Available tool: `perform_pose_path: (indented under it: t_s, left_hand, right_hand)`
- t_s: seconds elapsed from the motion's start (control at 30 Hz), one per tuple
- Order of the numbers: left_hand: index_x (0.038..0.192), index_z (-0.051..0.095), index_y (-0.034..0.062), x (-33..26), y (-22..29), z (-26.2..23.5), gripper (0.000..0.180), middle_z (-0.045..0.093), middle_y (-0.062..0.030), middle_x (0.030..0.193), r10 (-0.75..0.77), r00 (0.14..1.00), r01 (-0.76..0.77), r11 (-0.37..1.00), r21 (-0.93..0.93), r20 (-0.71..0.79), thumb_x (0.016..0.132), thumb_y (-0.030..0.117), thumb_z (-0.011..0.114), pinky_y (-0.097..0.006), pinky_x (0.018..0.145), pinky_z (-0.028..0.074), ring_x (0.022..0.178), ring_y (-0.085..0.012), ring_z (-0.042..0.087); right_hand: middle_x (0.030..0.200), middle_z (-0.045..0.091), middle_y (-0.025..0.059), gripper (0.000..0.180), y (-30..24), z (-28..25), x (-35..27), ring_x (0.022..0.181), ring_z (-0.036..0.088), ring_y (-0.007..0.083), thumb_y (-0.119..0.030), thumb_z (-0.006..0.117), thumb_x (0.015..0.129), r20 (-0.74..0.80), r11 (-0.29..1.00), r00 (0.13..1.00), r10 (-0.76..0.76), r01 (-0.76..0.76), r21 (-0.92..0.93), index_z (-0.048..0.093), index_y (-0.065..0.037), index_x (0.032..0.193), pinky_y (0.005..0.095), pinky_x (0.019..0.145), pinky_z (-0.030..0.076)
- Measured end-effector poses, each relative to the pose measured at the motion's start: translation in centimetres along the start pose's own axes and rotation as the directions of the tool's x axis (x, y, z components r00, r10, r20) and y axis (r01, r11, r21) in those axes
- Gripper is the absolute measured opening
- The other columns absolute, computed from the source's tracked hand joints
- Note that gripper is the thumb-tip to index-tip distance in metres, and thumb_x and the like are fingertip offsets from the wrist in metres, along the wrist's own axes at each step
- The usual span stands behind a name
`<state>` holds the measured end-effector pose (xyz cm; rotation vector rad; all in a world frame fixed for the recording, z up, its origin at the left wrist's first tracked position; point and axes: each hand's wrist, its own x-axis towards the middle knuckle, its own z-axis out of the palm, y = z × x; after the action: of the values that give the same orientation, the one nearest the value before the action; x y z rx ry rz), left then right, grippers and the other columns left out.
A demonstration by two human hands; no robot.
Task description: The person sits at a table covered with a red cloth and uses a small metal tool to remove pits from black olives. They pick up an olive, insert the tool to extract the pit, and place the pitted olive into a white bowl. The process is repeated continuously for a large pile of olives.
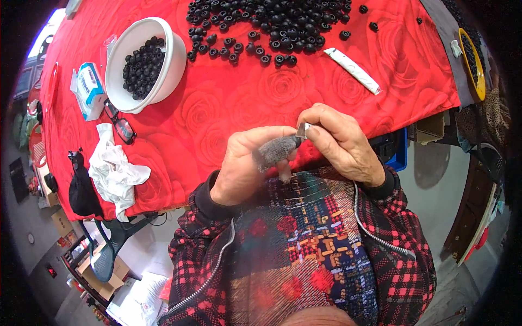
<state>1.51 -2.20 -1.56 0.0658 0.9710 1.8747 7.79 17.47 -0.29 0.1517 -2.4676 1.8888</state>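
My two hands meet over the front edge of the red-covered table, close to my body. My left hand is closed, with a small black part pinched at its fingertips, mostly hidden. A grey fuzzy sleeve lies along its fingers and seems to cover one of them. In my right hand, thumb and forefinger pinch a small shiny flat piece, which looks like a metal blade. It touches or nearly touches the black part. Beyond the hands spreads a pile of round black parts with holes.
A white bowl of similar black parts stands left. Near it are a blue-white box, glasses, a crumpled white cloth and a black pouch. A white strip lies right; a yellow basin stands farther right.
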Motion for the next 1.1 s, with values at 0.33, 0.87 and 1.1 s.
perform_pose_path:
  t_s: [0.33, 0.87, 1.1]
  left_hand:
    - [0.113, 0.06, -0.0034, 0.3, -0.1, -0.1, 0.027, 0.063, -0.0091, 0.09, 0.006, 1.0, -0.006, 1.0, 0.016, -0.006, 0.091, 0.012, 0.057, -0.027, 0.057, 0.052, 0.072, -0.0141, 0.06]
    - [0.112, 0.06, -0.0047, 0.6, 0.1, 0.0, 0.032, 0.065, -0.0096, 0.094, -0.032, 0.999, 0.032, 0.999, -0.011, -0.043, 0.088, 0.016, 0.062, -0.028, 0.053, 0.053, 0.078, -0.0148, 0.063]
    - [0.113, 0.061, -0.0025, 0.5, 0.0, 0.1, 0.025, 0.063, -0.01, 0.09, 0.006, 0.999, -0.005, 0.999, 0.032, -0.039, 0.092, 0.01, 0.055, -0.026, 0.057, 0.051, 0.07, -0.016, 0.061]
  right_hand:
    - [0.084, 0.058, 0.0138, 0.012, 0.5, 0.0, 0.2, 0.079, 0.062, 0.0278, -0.007, 0.05, 0.09, 0.003, 1.0, 1.0, -0.013, 0.013, 0.019, 0.057, 0.001, 0.094, 0.0351, 0.07, 0.047]
    - [0.083, 0.058, 0.0146, 0.011, 1.0, -0.1, 0.2, 0.077, 0.061, 0.0298, -0.008, 0.053, 0.089, 0.006, 1.0, 1.0, -0.028, 0.028, 0.014, 0.057, 0.002, 0.092, 0.0359, 0.068, 0.047]
    - [0.082, 0.058, 0.0139, 0.011, 1.2, -0.1, 0.3, 0.077, 0.06, 0.0296, -0.008, 0.053, 0.089, 0.006, 0.999, 0.999, -0.053, 0.053, -0.002, 0.058, 0.001, 0.091, 0.0359, 0.068, 0.047]
